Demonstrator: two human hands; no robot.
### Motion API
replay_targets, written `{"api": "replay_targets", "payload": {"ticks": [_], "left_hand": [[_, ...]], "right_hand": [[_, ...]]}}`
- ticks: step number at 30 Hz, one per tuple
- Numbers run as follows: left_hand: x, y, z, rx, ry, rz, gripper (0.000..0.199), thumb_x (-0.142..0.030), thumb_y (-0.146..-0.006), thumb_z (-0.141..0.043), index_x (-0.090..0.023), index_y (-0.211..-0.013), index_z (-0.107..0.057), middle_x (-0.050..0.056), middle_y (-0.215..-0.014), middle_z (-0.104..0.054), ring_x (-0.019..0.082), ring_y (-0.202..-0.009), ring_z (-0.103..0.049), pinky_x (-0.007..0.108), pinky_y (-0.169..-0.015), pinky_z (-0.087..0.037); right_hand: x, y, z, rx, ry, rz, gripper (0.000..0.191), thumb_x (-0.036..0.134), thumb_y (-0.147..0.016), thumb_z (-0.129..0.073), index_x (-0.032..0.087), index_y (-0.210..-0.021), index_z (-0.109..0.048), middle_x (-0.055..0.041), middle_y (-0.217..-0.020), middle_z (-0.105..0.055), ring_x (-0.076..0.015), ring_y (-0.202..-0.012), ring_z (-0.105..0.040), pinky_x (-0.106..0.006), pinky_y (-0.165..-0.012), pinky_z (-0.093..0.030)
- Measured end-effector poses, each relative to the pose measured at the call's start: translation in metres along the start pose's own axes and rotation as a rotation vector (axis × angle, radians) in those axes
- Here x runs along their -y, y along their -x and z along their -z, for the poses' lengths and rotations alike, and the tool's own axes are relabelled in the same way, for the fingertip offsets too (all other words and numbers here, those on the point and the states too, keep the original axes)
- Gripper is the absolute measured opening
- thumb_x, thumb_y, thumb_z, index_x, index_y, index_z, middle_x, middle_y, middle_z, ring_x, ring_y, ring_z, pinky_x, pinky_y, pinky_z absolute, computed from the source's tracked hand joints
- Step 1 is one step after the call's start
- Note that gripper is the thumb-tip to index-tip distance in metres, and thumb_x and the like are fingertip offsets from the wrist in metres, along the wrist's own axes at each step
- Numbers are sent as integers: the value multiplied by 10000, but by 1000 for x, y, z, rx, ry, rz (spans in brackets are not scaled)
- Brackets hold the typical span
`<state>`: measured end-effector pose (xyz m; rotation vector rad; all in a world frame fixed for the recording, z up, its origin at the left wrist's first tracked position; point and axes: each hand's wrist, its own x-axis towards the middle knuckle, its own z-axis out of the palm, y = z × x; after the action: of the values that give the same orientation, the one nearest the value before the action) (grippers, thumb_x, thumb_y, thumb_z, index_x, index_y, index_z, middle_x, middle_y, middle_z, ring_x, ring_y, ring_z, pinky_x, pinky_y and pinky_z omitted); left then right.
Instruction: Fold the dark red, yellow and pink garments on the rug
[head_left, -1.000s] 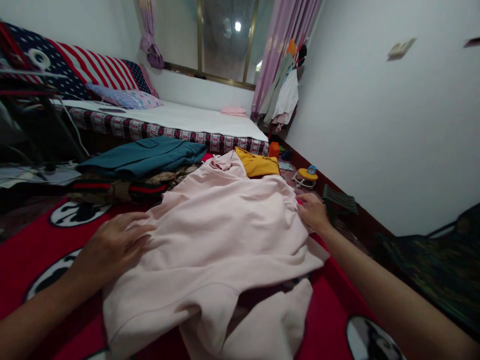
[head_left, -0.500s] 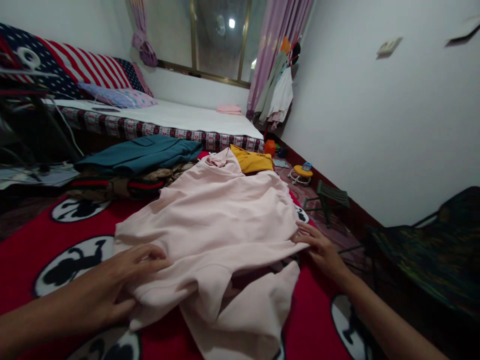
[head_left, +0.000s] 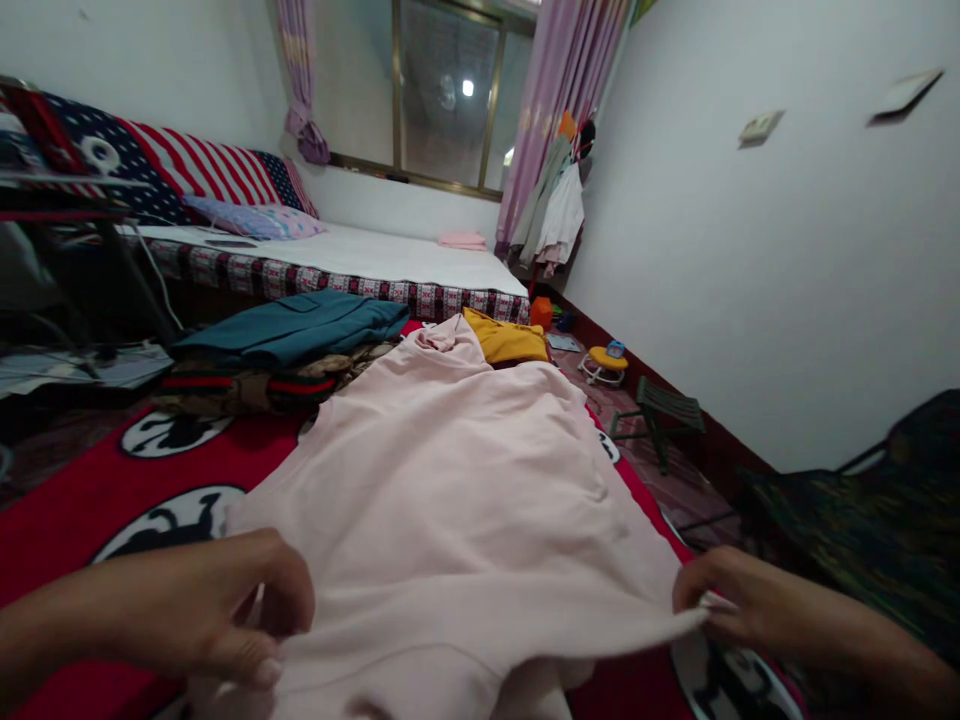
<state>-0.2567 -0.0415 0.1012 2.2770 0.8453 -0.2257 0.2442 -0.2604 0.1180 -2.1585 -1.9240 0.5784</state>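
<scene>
A pale pink sweatshirt (head_left: 457, 480) lies spread on a red blanket (head_left: 67, 510) with black-and-white round prints, its neck opening at the far end. At the lower left, my left hand (head_left: 217, 610) has its thumb and curled fingers closed on the near left edge of the cloth. My right hand (head_left: 739, 595) pinches the near right corner of the sweatshirt and holds it a little raised, so the edge stretches taut between the hands. The near part of the garment hangs in folds and runs out of the picture.
Beyond the sweatshirt lie a folded mustard garment (head_left: 510, 338) and a teal garment (head_left: 300, 325) on a brown patterned one (head_left: 247, 385). Past them stands a bed (head_left: 375, 255). On the right are a small folding stool (head_left: 664, 405), a yellow-seated stool (head_left: 606, 360) and a camouflage chair (head_left: 862, 510).
My right hand has moved toward me and outward, drawing the sweatshirt's corner along. The cloth is flatter and wider now. My left hand has shifted slightly nearer, its fingers more curled.
</scene>
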Motion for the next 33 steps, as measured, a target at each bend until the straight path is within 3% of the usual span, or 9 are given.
{"api": "replay_targets", "payload": {"ticks": [2,6,9,13,16,20,26,30,33], "left_hand": [[-17,-18,16,114,95,17,336,-456,-735,-633,-267,-991,-739,16,-969,-733,220,-885,-668,236,-757,-512],[-39,-82,48,24,98,-176,377,-468,-804,-584,-210,-1037,-729,40,-1021,-735,209,-916,-669,234,-790,-491],[-38,-142,61,-182,78,-247,405,-439,-803,-584,-160,-1066,-712,72,-1002,-736,214,-898,-671,245,-769,-494],[-30,-207,80,-552,-32,-145,472,-279,-783,-573,-103,-1216,-637,104,-962,-728,215,-843,-671,270,-751,-500],[-28,-237,100,-736,-170,17,617,-166,-751,-575,-169,-1365,-519,68,-920,-725,210,-827,-667,275,-763,-488],[-23,-267,121,-805,-200,203,707,-173,-727,-630,-233,-1407,-448,47,-900,-716,203,-799,-667,266,-743,-480],[-4,-309,122,-829,-123,221,426,-207,-640,-722,-180,-1063,-682,49,-830,-713,198,-761,-659,236,-688,-472],[4,-320,131,-983,-80,241,232,-223,-797,-586,-118,-977,-689,111,-864,-710,210,-836,-656,268,-758,-470],[9,-316,146,-1125,-65,247,342,-214,-928,-377,-78,-1134,-614,158,-1014,-697,196,-959,-630,293,-884,-443]], "right_hand": [[16,-14,8,104,-25,17,320,391,-718,-697,223,-980,-767,-83,-996,-743,-249,-919,-695,-300,-813,-555],[67,-84,10,-7,-143,169,399,464,-811,-636,223,-1121,-706,-80,-1175,-693,-240,-1091,-640,-343,-967,-493],[96,-150,-24,-217,-116,275,511,417,-826,-632,182,-1279,-605,-113,-1374,-563,-246,-1270,-518,-377,-1089,-385],[108,-205,-88,-271,68,231,571,415,-884,-563,189,-1403,-485,-131,-1504,-402,-284,-1398,-356,-505,-1138,-278],[105,-214,-114,-285,158,212,550,468,-922,-488,238,-1420,-453,-86,-1542,-343,-294,-1440,-262,-591,-1132,-210],[100,-211,-115,-300,138,228,492,444,-934,-473,253,-1387,-488,-60,-1535,-366,-266,-1437,-274,-552,-1137,-219],[96,-212,-112,-328,35,250,426,379,-914,-533,252,-1320,-552,-67,-1490,-441,-268,-1408,-333,-536,-1134,-229],[93,-212,-114,-368,-61,270,348,335,-901,-566,237,-1232,-610,-80,-1444,-498,-260,-1381,-381,-520,-1132,-241],[92,-212,-114,-390,-96,276,310,325,-899,-576,228,-1187,-634,-83,-1414,-530,-257,-1361,-409,-511,-1129,-250]]}}
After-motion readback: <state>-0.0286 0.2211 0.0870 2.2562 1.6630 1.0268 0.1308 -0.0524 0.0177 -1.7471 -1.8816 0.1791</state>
